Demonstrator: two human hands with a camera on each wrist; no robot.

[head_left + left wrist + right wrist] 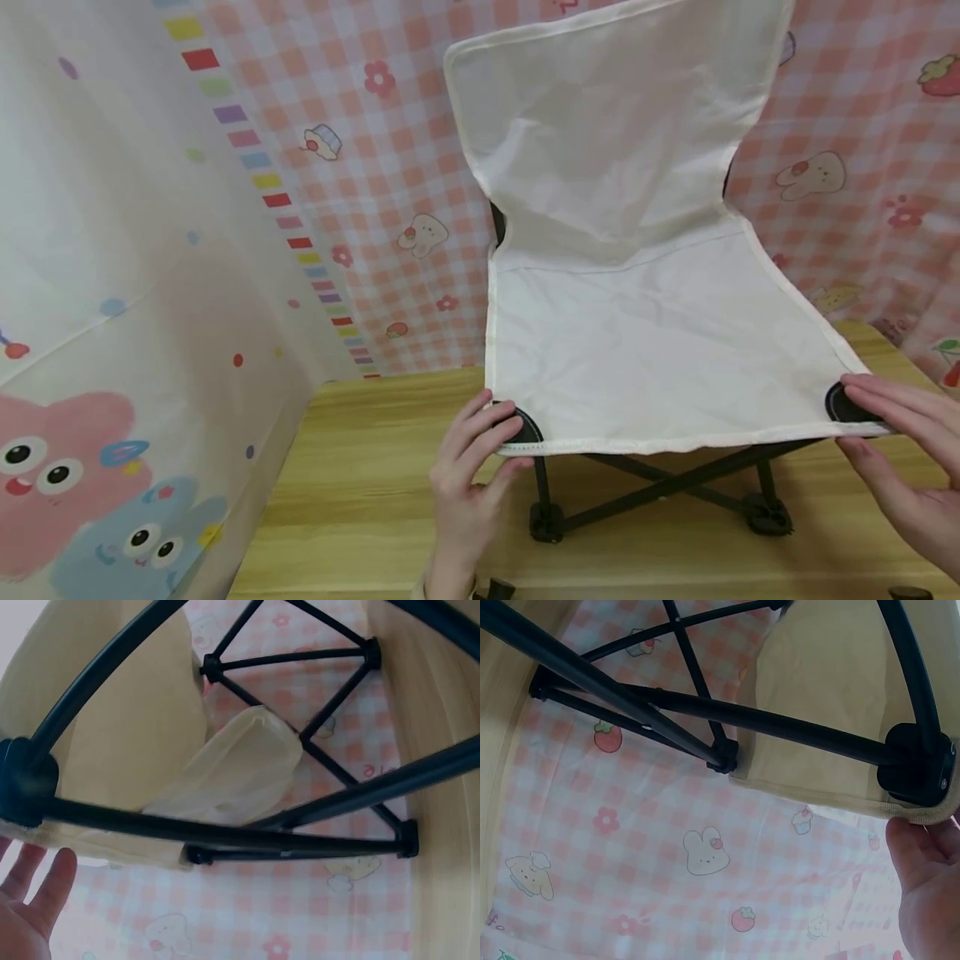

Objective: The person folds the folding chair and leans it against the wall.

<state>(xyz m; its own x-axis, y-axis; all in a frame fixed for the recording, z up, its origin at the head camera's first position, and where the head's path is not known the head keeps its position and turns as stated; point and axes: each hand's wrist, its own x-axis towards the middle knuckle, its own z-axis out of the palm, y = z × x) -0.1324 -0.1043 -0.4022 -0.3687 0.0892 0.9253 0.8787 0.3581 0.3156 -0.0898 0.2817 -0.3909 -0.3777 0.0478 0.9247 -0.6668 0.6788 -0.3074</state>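
Observation:
A cream fabric folding chair with a dark tube frame stands unfolded, its backrest at the far side. My left hand holds the seat's front left corner, fingers over the black corner patch and thumb near the lower edge. At the front right corner, my right hand has its fingers on the other black patch and its thumb under the edge. From below, the wrist views show crossed dark tubes and a black plastic corner joint close to the right thumb.
Under the chair lies a wood-grain tabletop. Behind it hangs a pink checked cloth with cartoon prints, and a white printed cloth hangs at the left. Dark tube ends show at the bottom edge.

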